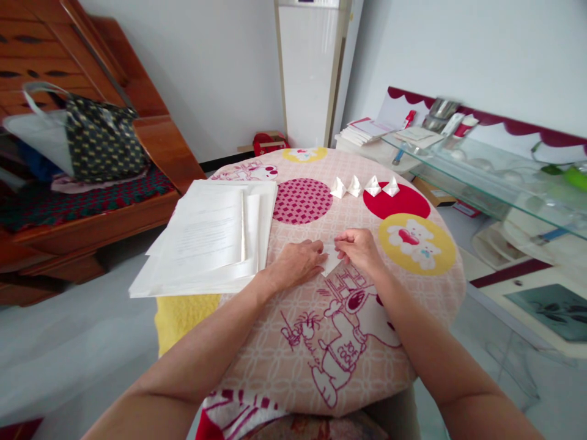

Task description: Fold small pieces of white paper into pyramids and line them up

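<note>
While the fingertips (342, 247) of the right hand (361, 247) were drawn together, pinching the near right edge of the paper (331, 261), the left hand (297, 263) had its fingers (317, 248) laid close side by side, bearing down on the paper's left part. The small white paper lay flat on the cloth (275, 357), between the two hands, near the middle of the round table. Only a corner of it showed below the fingers; the fold line itself was hidden.

To judge by this, a crease was being set. It would go best if the left fingers pinned the sheet without sliding, since the cloth looked soft and would give. The right fingertips should bring edge to edge before pressing, then run along the fold from its middle outward.

Beyond the hands, four folded pieces (364, 186) stood in a row, well apart from the paper, by a red circle printed on the cloth. A stack (211, 238) of white sheets lay to the left, overhanging the table's edge. Farther off were a bag (101, 143) on a wooden bench and a glass shelf (504, 180) to the right.
</note>
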Tool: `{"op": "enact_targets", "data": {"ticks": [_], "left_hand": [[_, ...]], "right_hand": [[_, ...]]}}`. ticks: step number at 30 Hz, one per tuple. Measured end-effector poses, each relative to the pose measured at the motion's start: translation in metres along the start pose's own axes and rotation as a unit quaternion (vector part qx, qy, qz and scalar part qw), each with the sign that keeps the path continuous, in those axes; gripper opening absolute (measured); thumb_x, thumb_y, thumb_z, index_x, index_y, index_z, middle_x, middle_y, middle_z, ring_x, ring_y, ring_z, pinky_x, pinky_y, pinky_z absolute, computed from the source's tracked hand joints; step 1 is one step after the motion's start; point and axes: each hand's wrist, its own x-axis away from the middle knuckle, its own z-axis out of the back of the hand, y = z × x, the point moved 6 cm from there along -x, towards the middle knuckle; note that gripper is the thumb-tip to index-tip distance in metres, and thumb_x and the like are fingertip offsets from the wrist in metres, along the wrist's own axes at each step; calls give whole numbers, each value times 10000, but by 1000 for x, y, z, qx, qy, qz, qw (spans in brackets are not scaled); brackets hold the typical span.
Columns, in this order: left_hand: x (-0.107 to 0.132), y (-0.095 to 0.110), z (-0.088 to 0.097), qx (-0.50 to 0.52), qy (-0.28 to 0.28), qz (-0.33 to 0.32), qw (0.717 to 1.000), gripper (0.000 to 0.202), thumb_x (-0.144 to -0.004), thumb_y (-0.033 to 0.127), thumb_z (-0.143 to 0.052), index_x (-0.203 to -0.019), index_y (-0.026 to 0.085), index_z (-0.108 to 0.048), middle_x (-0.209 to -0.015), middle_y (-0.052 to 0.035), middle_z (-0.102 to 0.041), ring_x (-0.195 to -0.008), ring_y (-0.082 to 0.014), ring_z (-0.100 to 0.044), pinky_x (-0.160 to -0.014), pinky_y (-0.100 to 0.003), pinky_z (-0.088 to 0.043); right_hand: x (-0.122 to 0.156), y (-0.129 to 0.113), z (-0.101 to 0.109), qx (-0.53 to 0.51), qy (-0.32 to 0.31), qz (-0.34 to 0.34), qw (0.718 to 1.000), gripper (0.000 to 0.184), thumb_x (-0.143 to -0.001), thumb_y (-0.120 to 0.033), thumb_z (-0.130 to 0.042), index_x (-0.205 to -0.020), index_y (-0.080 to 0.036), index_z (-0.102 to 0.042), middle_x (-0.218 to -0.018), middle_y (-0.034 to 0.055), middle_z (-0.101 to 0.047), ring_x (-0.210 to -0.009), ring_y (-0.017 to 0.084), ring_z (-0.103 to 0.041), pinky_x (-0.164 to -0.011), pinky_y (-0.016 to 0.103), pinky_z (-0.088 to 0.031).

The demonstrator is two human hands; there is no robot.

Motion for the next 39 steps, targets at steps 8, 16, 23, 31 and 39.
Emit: {"op": "enact_targets", "data": {"ticks": [8,16,23,31,39], "left_hand": [[-1,0,-2,-7,-1,1,1000,244,-989,331,-569,-1183,230,-679,-1191,-90,-654,-1033,-247,-627,-703,-298,-473],[-1,-1,-3,9,5,6,1000,215,-975,319,-588,-1138,239,-703,-1185,-78,-662,-1019,-226,-633,-718,-286,-476],[-1,-3,-2,25,10,7,1000,217,-970,320,-591,-1123,226,-714,-1184,-82,-665,-1029,-236,-640,-715,-293,-474],[-1,-5,-2,30,18,8,999,215,-959,317,-599,-1121,250,-723,-1179,-74,-669,-998,-220,-640,-718,-280,-472],[-7,-27,-9,148,83,108,980,189,-939,226,-594,-1025,234,-762,-1028,-30,-733,-890,-180,-671,-755,-280,-486]], "right_hand": [[-9,-9,-15,214,-4,61,975,73,-705,-94,-714,-665,-155,-712,-643,39,-698,-625,155,-639,-585,246,-453],[-12,-4,-10,258,3,69,964,98,-669,-77,-694,-636,-168,-713,-642,38,-704,-644,164,-647,-583,244,-434],[-8,16,23,190,-17,-45,981,138,-652,-51,-626,-579,-165,-651,-419,-21,-547,-368,123,-512,-422,227,-368],[-1,-4,18,33,38,62,997,67,-744,-155,-617,-708,-161,-673,-576,-15,-641,-464,116,-545,-466,218,-391],[2,-14,-22,195,-37,94,976,95,-730,-68,-701,-699,-153,-727,-735,55,-731,-701,162,-642,-656,259,-437]]}}
